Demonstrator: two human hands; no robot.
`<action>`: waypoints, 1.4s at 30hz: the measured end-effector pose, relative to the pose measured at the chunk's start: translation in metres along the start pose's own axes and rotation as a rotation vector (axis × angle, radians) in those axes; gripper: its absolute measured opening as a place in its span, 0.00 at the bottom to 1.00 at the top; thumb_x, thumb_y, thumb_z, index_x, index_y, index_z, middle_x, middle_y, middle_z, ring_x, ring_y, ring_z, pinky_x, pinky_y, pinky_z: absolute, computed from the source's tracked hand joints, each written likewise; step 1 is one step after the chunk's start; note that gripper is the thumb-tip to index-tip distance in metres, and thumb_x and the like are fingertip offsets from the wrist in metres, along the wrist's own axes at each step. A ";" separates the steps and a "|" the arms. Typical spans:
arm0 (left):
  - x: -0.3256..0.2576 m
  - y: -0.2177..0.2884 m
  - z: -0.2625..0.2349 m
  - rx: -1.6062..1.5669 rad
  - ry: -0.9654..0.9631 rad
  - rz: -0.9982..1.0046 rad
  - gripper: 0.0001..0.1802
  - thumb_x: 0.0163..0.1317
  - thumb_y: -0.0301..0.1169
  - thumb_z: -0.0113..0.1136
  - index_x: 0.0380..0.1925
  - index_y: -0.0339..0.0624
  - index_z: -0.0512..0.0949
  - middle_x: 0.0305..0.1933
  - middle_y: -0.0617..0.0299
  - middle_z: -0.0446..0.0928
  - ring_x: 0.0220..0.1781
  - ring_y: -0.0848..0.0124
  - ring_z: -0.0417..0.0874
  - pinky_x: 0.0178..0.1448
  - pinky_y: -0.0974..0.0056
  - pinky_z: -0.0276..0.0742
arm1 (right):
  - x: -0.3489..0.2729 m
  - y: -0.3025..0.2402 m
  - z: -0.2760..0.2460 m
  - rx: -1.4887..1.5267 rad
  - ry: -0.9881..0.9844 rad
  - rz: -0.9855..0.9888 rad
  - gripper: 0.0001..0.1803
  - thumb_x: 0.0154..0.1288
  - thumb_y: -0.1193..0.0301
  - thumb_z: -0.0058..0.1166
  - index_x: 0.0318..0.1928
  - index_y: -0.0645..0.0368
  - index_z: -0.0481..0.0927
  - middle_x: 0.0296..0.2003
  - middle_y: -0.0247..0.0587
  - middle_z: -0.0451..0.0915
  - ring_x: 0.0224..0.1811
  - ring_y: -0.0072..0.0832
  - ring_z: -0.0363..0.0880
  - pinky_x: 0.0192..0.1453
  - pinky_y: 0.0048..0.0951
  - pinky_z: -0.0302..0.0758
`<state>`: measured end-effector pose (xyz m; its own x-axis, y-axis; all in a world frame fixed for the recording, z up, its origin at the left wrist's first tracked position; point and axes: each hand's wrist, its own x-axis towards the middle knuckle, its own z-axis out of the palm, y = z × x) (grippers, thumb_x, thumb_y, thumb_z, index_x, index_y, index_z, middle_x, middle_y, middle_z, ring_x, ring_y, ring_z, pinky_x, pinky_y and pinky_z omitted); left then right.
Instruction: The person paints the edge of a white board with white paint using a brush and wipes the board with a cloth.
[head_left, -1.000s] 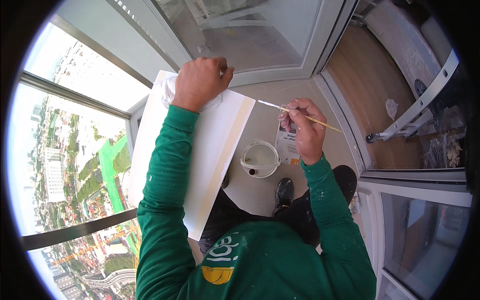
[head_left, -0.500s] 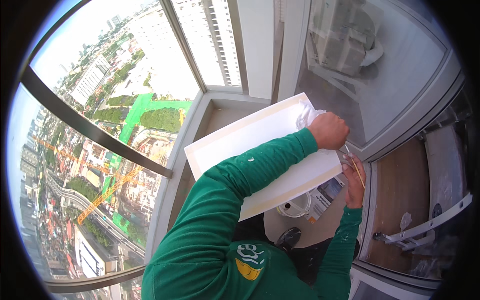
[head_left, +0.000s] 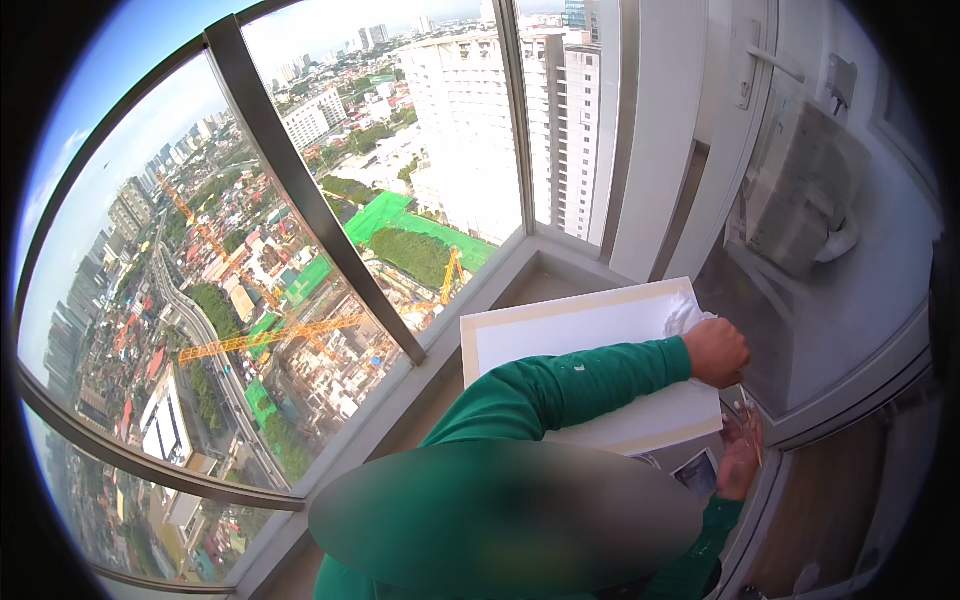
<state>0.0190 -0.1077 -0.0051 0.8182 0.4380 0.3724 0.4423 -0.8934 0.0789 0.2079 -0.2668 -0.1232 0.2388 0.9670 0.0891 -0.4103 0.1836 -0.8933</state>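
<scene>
A white rectangular panel [head_left: 600, 325] with a tan band along its edges lies tilted in front of me. My left arm crosses over it, and my left hand [head_left: 718, 352] is closed in a fist at its right end. White crumpled cloth [head_left: 685, 313] bulges out beyond the fist onto the panel's far right corner. Below that, close to the near right corner, is my right hand [head_left: 740, 455], its fingers pointing up around a thin stick [head_left: 759, 445]. The stick's ends are hard to make out. A blurred patch covers much of my body.
Tall windows [head_left: 330, 200] on a grey frame run along the left, with the city far below. A glass door [head_left: 840, 230] stands at the right, with a pale bulky unit behind it. A printed packet [head_left: 695, 473] lies below the panel.
The view has swung up and left, so panel and hands sit lower and farther right. The bucket below the panel is now mostly hidden. Both hands keep about the same place at the panel.
</scene>
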 end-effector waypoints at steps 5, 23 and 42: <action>-0.008 -0.012 -0.030 -0.019 -0.091 0.015 0.27 0.60 0.58 0.65 0.25 0.43 0.87 0.25 0.52 0.84 0.32 0.48 0.87 0.36 0.48 0.84 | 0.006 -0.001 -0.032 0.178 0.210 0.068 0.28 0.82 0.48 0.44 0.70 0.52 0.73 0.63 0.37 0.78 0.58 0.31 0.77 0.65 0.37 0.68; -0.037 -0.077 -0.013 0.113 -0.110 -0.333 0.29 0.54 0.60 0.70 0.29 0.43 0.90 0.28 0.51 0.86 0.36 0.49 0.89 0.42 0.50 0.85 | 0.025 0.070 -0.077 0.022 0.353 0.266 0.25 0.80 0.50 0.49 0.67 0.47 0.77 0.58 0.28 0.81 0.55 0.24 0.76 0.61 0.32 0.68; -0.063 -0.118 -0.011 0.089 0.048 -0.633 0.23 0.48 0.52 0.70 0.28 0.41 0.90 0.34 0.50 0.87 0.41 0.52 0.90 0.50 0.53 0.84 | 0.030 0.116 -0.035 -0.409 0.206 0.426 0.38 0.79 0.33 0.38 0.63 0.51 0.81 0.44 0.31 0.82 0.38 0.20 0.78 0.41 0.24 0.70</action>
<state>-0.0885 -0.0310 -0.0280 0.3718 0.8715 0.3197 0.8650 -0.4502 0.2213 0.1986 -0.2225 -0.2401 0.3100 0.8789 -0.3625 -0.1468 -0.3325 -0.9316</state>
